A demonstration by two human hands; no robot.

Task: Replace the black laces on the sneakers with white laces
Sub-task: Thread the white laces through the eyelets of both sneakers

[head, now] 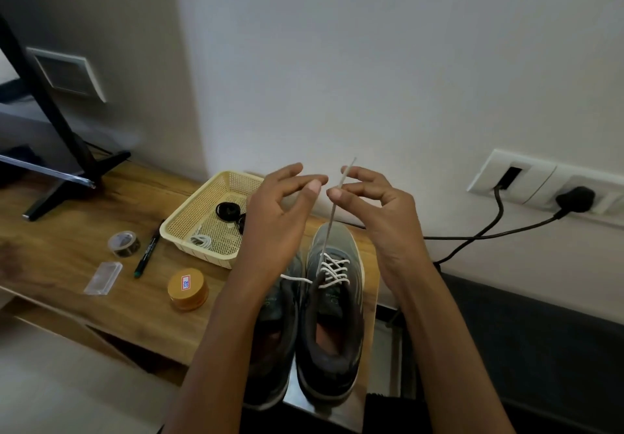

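Right now both shoes sit heels toward me on the bench (67, 251), so the eyelets face up where I can reach them. On the right shoe (332, 339) the white lace (332, 269) already crosses the lower eyelets, while the top ones look unthreaded, so I judge this shoe about half done. The lace's other end (297, 278) trails left over the left shoe (273, 339), which my forearm mostly hides; I cannot tell how it is laced. My right hand (378, 210) pinches the lace near its tip between thumb and forefinger and holds it taut above the toe, probably to take up slack before the next hole. My left hand (277, 217) hovers just beside it, fingers loosely spread and holding nothing I can see, ready to take the tip. Beyond them the basket (202, 252) holds the coiled black laces (229, 211) and a spare lace (201, 241), kept near for the other shoe.
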